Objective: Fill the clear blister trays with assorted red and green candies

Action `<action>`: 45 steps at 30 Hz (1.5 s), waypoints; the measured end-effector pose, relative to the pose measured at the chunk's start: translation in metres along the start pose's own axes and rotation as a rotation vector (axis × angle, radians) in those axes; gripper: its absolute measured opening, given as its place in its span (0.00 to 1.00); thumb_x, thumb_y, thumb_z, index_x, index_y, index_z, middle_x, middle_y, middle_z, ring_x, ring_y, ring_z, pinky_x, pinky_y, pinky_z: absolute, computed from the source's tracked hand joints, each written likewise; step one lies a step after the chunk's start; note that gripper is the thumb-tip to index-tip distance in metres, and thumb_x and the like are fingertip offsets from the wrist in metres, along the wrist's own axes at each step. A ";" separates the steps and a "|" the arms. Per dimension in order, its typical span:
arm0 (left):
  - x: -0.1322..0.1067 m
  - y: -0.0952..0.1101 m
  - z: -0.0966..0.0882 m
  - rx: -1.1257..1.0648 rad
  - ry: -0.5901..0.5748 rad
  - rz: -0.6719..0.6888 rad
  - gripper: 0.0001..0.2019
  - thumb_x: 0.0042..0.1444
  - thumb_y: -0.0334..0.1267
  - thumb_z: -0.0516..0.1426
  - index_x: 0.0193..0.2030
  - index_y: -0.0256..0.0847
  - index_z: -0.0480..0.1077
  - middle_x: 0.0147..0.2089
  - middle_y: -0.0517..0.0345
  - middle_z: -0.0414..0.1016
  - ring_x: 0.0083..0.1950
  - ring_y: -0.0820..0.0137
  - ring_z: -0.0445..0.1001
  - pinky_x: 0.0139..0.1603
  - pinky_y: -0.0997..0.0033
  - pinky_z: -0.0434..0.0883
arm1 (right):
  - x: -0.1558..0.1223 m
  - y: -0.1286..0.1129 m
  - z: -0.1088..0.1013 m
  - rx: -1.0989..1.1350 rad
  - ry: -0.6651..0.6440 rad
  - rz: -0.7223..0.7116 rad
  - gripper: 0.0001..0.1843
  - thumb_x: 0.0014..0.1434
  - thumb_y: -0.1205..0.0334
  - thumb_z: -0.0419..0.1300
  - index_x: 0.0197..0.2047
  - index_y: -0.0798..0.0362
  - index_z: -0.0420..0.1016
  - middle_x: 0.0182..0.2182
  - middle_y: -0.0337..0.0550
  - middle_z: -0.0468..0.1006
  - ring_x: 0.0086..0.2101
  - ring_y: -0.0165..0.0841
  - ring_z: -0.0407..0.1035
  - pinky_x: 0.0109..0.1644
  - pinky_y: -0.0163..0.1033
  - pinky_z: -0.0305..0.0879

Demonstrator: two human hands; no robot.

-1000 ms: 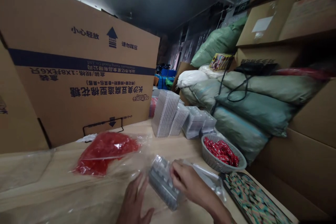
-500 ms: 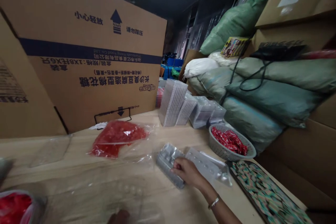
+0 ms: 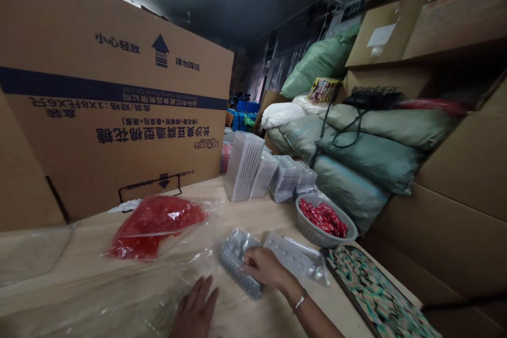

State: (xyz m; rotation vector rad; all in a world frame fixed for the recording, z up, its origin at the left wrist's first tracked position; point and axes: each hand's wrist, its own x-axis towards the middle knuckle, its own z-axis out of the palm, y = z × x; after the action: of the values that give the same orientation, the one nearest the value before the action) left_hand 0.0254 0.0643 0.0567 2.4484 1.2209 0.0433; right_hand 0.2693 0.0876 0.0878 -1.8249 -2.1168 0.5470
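On the wooden table lies a small stack of clear plastic blister trays with moulded hollows. My right hand, a bracelet at its wrist, is over the stack's right side with its fingers curled closed on a tray's edge; the fingertips are partly hidden. Low in the view, my left hand reaches in with fingers spread, near the stack's lower left and over clear plastic film. It holds nothing I can see. Flat beside the stack, to the right, are more clear trays.
A clear bag of red pieces lies left, before a large carton. Tall stacks of trays stand behind. At right are a grey basket of red packets and a dark tray of green-and-pink pieces. Sacks are piled beyond.
My left hand has come up further into view from the bottom edge. My right hand stays on the tray stack. The view has shifted right and tilted up slightly.
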 end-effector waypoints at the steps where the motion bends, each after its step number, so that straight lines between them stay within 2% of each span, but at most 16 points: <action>1: 0.012 0.011 -0.007 -0.027 -0.012 0.050 0.40 0.44 0.34 0.58 0.67 0.36 0.55 0.72 0.42 0.46 0.72 0.50 0.44 0.67 0.44 0.53 | 0.002 -0.002 0.000 -0.019 -0.003 0.008 0.07 0.52 0.62 0.65 0.26 0.54 0.74 0.23 0.34 0.74 0.26 0.28 0.64 0.29 0.32 0.49; 4: 0.040 0.025 -0.014 -0.088 0.028 0.100 0.43 0.46 0.34 0.56 0.69 0.32 0.47 0.73 0.42 0.39 0.73 0.53 0.38 0.69 0.43 0.45 | 0.004 -0.006 0.001 -0.071 -0.008 0.027 0.09 0.53 0.58 0.65 0.26 0.54 0.75 0.23 0.34 0.75 0.26 0.28 0.65 0.28 0.32 0.48; 8: 0.056 0.008 0.005 -0.079 0.119 0.182 0.43 0.44 0.28 0.55 0.70 0.39 0.48 0.73 0.46 0.45 0.73 0.55 0.42 0.69 0.41 0.47 | 0.003 -0.007 -0.002 -0.125 -0.002 0.027 0.09 0.54 0.57 0.65 0.27 0.53 0.76 0.25 0.35 0.78 0.27 0.28 0.68 0.28 0.32 0.50; 11: 0.059 -0.008 0.017 -0.080 0.148 0.251 0.46 0.42 0.25 0.54 0.71 0.43 0.44 0.73 0.50 0.45 0.73 0.58 0.41 0.69 0.43 0.48 | 0.000 -0.006 -0.005 -0.161 -0.005 -0.008 0.07 0.56 0.59 0.64 0.29 0.53 0.75 0.27 0.35 0.79 0.28 0.29 0.70 0.28 0.32 0.52; 14: 0.058 -0.015 0.019 -0.088 0.127 0.286 0.48 0.42 0.23 0.52 0.71 0.43 0.39 0.74 0.52 0.42 0.74 0.61 0.39 0.70 0.47 0.49 | -0.002 -0.012 0.002 -0.222 -0.010 -0.054 0.03 0.57 0.64 0.61 0.35 0.53 0.76 0.31 0.39 0.80 0.31 0.32 0.72 0.31 0.32 0.57; 19: 0.057 -0.018 0.023 -0.048 0.099 0.299 0.47 0.40 0.21 0.52 0.70 0.43 0.45 0.74 0.51 0.38 0.74 0.59 0.37 0.70 0.47 0.49 | 0.002 -0.035 0.034 -0.393 -0.025 -0.096 0.17 0.53 0.79 0.56 0.46 0.64 0.73 0.41 0.61 0.78 0.39 0.45 0.73 0.36 0.40 0.64; 21: 0.057 -0.021 0.029 -0.031 0.092 0.282 0.48 0.38 0.21 0.53 0.70 0.44 0.46 0.74 0.50 0.36 0.73 0.56 0.37 0.69 0.44 0.48 | 0.005 -0.039 0.034 -0.428 -0.031 -0.115 0.15 0.54 0.79 0.55 0.44 0.63 0.74 0.39 0.60 0.79 0.39 0.45 0.74 0.35 0.39 0.65; 23: 0.058 -0.025 0.032 -0.048 0.086 0.289 0.47 0.41 0.24 0.56 0.70 0.44 0.45 0.74 0.46 0.37 0.73 0.52 0.38 0.68 0.40 0.48 | 0.007 -0.038 0.024 -0.444 -0.022 -0.133 0.11 0.57 0.77 0.54 0.40 0.61 0.75 0.37 0.56 0.79 0.37 0.43 0.74 0.35 0.39 0.65; 26: 0.061 -0.025 0.018 -0.149 0.267 0.292 0.39 0.55 0.32 0.54 0.71 0.43 0.40 0.74 0.42 0.41 0.73 0.53 0.42 0.68 0.38 0.49 | 0.006 -0.037 0.004 -0.466 0.013 -0.153 0.11 0.59 0.78 0.53 0.41 0.60 0.73 0.38 0.54 0.78 0.37 0.43 0.74 0.37 0.40 0.66; 28: 0.066 -0.019 -0.003 -0.233 0.387 0.265 0.30 0.61 0.32 0.48 0.70 0.42 0.45 0.74 0.43 0.45 0.73 0.57 0.44 0.69 0.43 0.50 | 0.003 -0.040 -0.003 -0.469 0.035 -0.184 0.12 0.59 0.78 0.53 0.43 0.59 0.72 0.40 0.53 0.77 0.39 0.44 0.73 0.39 0.41 0.66; 31: 0.077 -0.008 -0.037 -0.318 0.284 0.299 0.20 0.54 0.27 0.54 0.55 0.42 0.69 0.65 0.47 0.65 0.67 0.58 0.58 0.67 0.54 0.58 | -0.001 -0.046 -0.003 -0.402 0.025 -0.225 0.13 0.58 0.78 0.53 0.45 0.59 0.70 0.42 0.52 0.76 0.41 0.42 0.72 0.42 0.40 0.65; 33: 0.085 -0.002 -0.050 -0.352 0.231 0.321 0.16 0.47 0.25 0.58 0.43 0.43 0.74 0.52 0.53 0.76 0.58 0.60 0.68 0.61 0.60 0.65 | -0.001 -0.047 -0.001 -0.313 0.001 -0.200 0.13 0.57 0.78 0.53 0.44 0.59 0.71 0.41 0.51 0.77 0.41 0.41 0.73 0.42 0.38 0.64; 35: 0.092 0.000 -0.054 -0.383 0.235 0.302 0.17 0.41 0.25 0.60 0.40 0.43 0.73 0.45 0.56 0.77 0.52 0.61 0.71 0.54 0.61 0.68 | 0.002 -0.045 -0.004 -0.229 -0.001 -0.162 0.12 0.55 0.78 0.54 0.42 0.58 0.71 0.39 0.49 0.77 0.40 0.39 0.73 0.41 0.37 0.64; 39: 0.107 -0.003 -0.051 -0.466 0.280 0.255 0.27 0.30 0.26 0.65 0.43 0.40 0.71 0.46 0.52 0.73 0.49 0.58 0.69 0.49 0.61 0.69 | 0.010 -0.045 -0.022 -0.169 0.077 -0.188 0.12 0.58 0.76 0.51 0.41 0.55 0.70 0.39 0.46 0.77 0.40 0.36 0.72 0.42 0.36 0.64; 42: 0.118 -0.007 -0.055 -0.563 0.329 0.276 0.15 0.35 0.27 0.61 0.34 0.40 0.71 0.38 0.57 0.74 0.43 0.63 0.72 0.43 0.67 0.70 | 0.010 -0.045 -0.032 -0.203 0.174 -0.220 0.09 0.60 0.75 0.51 0.38 0.54 0.69 0.35 0.44 0.76 0.35 0.35 0.72 0.38 0.35 0.64; 45: 0.120 -0.016 -0.072 -0.658 0.451 0.291 0.06 0.43 0.29 0.55 0.28 0.42 0.70 0.32 0.59 0.74 0.39 0.66 0.73 0.40 0.69 0.70 | -0.001 -0.035 -0.020 -0.253 0.448 -0.278 0.09 0.61 0.73 0.50 0.37 0.53 0.68 0.35 0.46 0.75 0.36 0.37 0.71 0.40 0.40 0.66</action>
State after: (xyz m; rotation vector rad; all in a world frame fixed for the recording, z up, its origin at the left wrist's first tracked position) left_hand 0.0730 0.1898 0.0987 2.0381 0.8060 0.9619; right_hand 0.2476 0.0841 0.1218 -1.5429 -2.1306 -0.1902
